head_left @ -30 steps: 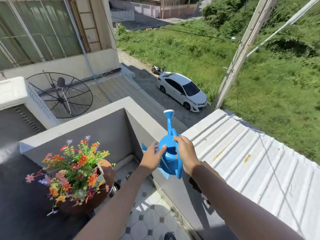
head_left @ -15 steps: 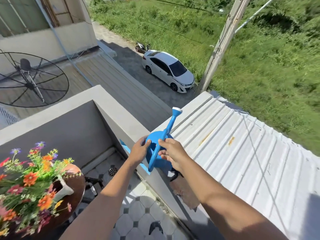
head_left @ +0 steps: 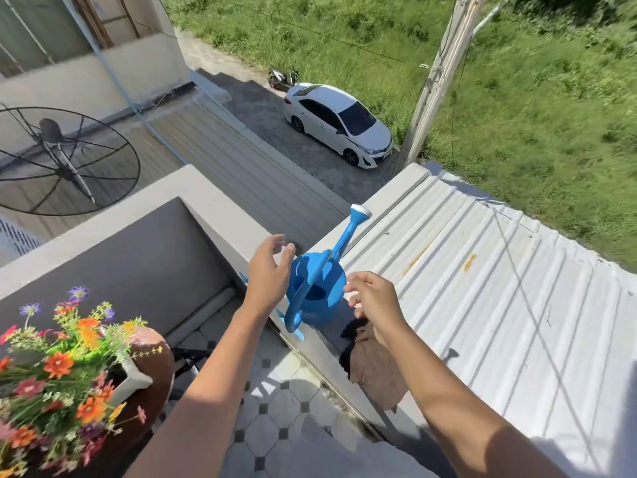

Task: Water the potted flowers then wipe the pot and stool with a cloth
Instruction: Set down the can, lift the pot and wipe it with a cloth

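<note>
Now watering can (head_left: pixel 319 291) sitting upright on ledge (head_left: pixel 227 215), spout aiming 1 o'clock; neither hand gripping it. Brown cloth (head_left: pixel 374 367) lying on ledge at can's 5 o'clock, just beside. Potted flowers (head_left: pixel 62 367) well apart at 8 o'clock. Judging step: watering phase wrapping up, wiping not yet begun; next move probably calling for picking up cloth. L hand (head_left: pixel 269 274) hovering at can's 9 o'clock, fingers loosely spread. R hand (head_left: pixel 374 300) hovering at 3 o'clock, fingers relaxed, holding nothing.
</note>
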